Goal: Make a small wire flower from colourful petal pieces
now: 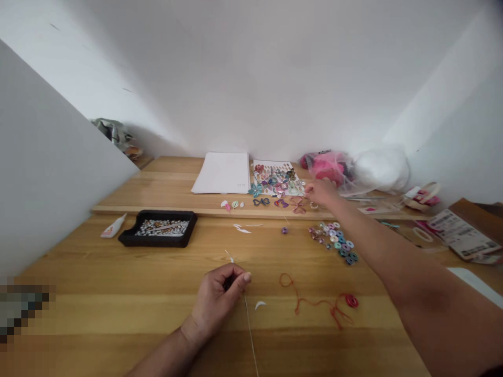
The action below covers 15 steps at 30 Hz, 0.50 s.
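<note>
One pale thread (248, 319) is pinched by the left hand's (218, 296) thumb and finger. From there, one red thread (316, 302) is strewn at three o'clock; one black tray (157, 243) is set near half past ten. At half past one, the right hand (324, 192) is extended; whether anything is gripped cannot be told.

1. The left hand's grip (223, 293) pinches a pale cord (250, 332) above the wooden counter (173, 351).
2. The right hand's grip (322, 192) is just beside flower-shaped ornaments (280, 187).
3. Red thread (297, 305) lies right of a white crescent (260, 303).
4. A black tray (190, 230) of beads (151, 229) sits well left of coloured bobbins (339, 244).
</note>
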### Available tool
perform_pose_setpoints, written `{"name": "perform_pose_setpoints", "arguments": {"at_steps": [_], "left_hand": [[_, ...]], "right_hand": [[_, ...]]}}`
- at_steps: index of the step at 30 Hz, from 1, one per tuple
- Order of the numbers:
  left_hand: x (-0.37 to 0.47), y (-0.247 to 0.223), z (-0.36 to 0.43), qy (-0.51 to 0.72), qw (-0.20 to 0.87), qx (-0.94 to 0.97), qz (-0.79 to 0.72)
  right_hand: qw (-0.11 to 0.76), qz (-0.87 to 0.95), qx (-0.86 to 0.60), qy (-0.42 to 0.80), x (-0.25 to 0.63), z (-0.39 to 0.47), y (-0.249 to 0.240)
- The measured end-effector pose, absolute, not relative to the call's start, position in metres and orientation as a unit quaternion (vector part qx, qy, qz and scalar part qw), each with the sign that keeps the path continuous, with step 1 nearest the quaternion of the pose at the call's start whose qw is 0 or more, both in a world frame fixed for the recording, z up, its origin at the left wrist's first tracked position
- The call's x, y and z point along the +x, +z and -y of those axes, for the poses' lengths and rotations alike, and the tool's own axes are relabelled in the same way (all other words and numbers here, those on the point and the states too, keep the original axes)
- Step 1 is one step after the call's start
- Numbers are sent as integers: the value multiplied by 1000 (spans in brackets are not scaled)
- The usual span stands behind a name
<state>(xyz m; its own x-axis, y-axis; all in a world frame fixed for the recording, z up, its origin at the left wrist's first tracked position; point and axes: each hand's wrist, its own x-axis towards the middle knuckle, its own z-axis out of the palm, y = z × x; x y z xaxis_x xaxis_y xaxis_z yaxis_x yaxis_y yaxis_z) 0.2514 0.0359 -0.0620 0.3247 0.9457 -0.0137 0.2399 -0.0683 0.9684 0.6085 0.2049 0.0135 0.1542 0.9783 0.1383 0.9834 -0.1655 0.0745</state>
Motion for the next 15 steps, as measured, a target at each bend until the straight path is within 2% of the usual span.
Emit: {"name": "perform_pose_setpoints", "arguments": {"at_steps": [15], "left_hand": [[251, -62, -36, 357, 493, 645, -462]], "right_hand": [[-13, 633, -768, -91, 603, -205, 9]]}}
